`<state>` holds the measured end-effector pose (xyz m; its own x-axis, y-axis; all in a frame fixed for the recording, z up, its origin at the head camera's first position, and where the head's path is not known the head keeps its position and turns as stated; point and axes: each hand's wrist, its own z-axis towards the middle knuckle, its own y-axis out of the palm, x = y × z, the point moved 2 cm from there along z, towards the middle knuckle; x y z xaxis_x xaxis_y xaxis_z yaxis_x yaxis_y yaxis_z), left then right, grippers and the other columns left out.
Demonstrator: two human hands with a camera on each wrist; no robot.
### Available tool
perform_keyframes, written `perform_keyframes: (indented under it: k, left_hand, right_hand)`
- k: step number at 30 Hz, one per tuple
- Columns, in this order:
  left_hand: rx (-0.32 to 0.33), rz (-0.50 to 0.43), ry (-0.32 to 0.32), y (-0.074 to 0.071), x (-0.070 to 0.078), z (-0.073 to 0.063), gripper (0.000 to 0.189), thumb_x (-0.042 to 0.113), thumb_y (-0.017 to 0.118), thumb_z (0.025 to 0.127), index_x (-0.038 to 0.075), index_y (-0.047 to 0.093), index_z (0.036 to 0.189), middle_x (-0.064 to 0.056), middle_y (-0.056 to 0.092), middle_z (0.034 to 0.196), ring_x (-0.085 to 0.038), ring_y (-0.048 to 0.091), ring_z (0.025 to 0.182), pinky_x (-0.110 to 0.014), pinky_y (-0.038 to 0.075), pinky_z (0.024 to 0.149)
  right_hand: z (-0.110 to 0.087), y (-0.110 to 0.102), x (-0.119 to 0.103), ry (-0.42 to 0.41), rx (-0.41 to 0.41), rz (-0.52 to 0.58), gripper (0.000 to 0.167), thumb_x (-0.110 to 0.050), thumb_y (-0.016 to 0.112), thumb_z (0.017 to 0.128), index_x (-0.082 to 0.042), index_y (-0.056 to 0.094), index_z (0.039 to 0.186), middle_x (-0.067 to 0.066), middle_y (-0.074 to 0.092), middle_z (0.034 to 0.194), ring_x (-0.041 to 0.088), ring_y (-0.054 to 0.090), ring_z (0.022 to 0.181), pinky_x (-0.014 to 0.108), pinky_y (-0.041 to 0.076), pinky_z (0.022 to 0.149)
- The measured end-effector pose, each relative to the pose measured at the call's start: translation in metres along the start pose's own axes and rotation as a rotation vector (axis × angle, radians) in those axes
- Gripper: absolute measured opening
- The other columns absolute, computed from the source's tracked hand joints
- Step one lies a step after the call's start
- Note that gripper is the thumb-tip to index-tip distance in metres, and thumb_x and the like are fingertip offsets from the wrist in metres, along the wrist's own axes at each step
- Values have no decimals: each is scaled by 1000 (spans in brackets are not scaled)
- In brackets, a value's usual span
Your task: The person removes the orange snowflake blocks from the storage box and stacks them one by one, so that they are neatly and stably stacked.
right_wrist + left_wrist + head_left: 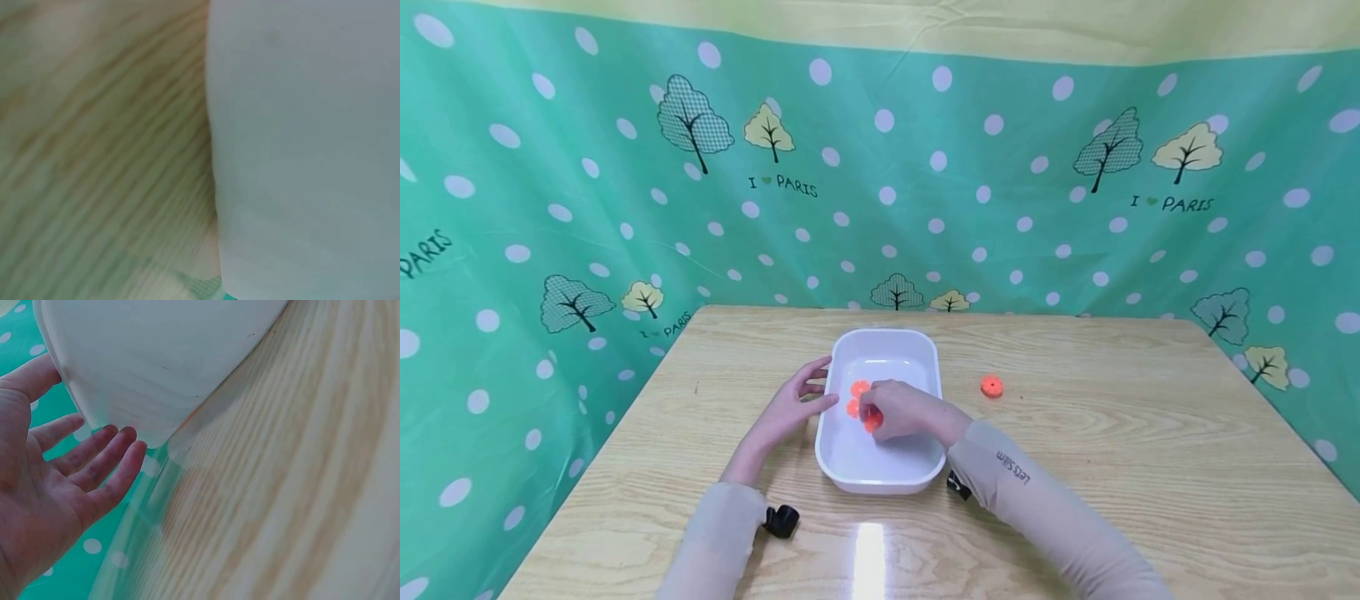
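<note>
A white rectangular basin (880,485) stands on the table. My left hand (790,408) is at its left side, thumb over the rim. In the left wrist view, the fingers of that left hand (81,469) are spread and relaxed along the outer wall. Inside the basin, my right hand (898,408) curls its fingers and pinches an orange notched disc (873,421), which the fingers partly cover. Two more orange discs (860,389) lie on the basin floor just left of it. The right wrist view shows only the basin's outer wall (306,150) and the tabletop.
Another orange disc (992,386), with small holes in it, lies on the wooden table (1112,433) to the right of the basin. A green dotted cloth (887,242) hangs behind the table and along its sides. Black wrist cameras (782,521) are worn at both wrists.
</note>
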<state>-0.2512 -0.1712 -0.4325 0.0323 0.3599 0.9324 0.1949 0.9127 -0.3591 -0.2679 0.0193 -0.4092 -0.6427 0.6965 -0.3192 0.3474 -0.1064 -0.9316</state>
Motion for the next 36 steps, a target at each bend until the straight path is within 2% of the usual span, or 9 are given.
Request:
perform_keyframes:
  k: [6, 13, 24, 28, 36]
  left_hand:
    - [0, -5, -5, 0, -1, 0, 60, 25, 63, 85, 29, 34, 138, -6, 42, 133, -26, 46, 116, -44, 43, 94]
    - [-21, 11, 0, 0, 1, 0, 62, 24, 62, 86, 25, 31, 140, -10, 40, 136, -29, 45, 117, -42, 44, 93]
    - [-42, 5, -3, -1, 31, -16, 65, 21, 62, 87, 14, 29, 142, -15, 38, 137, -31, 44, 117, -42, 43, 93]
    - [-41, 3, 1, -1, 31, -16, 64, 18, 61, 87, 13, 29, 142, -16, 38, 136, -31, 44, 117, -42, 43, 94]
    - [-40, -4, -12, -1, 29, -15, 65, 22, 62, 86, 16, 29, 142, -14, 37, 137, -31, 43, 118, -44, 41, 95]
  right_hand:
    - [-1, 0, -1, -4, 1, -4, 21, -15, 71, 73, -19, 62, 91, -7, 51, 82, 9, 47, 74, 21, 40, 71]
    - [-4, -2, -1, -15, 17, -13, 23, -14, 71, 72, -18, 65, 94, -7, 51, 84, 8, 47, 78, 20, 40, 74]
    - [-9, -10, 1, -2, 27, 36, 25, -11, 71, 68, -18, 65, 92, -4, 53, 84, 9, 47, 75, 21, 41, 68]
    - [-10, -13, 2, 18, 22, 54, 26, -11, 71, 68, -18, 65, 93, -6, 52, 83, 9, 48, 74, 20, 41, 66]
    - [-15, -21, 8, -3, 71, 51, 27, -13, 71, 68, -16, 66, 94, -6, 52, 83, 10, 48, 75, 21, 42, 68]
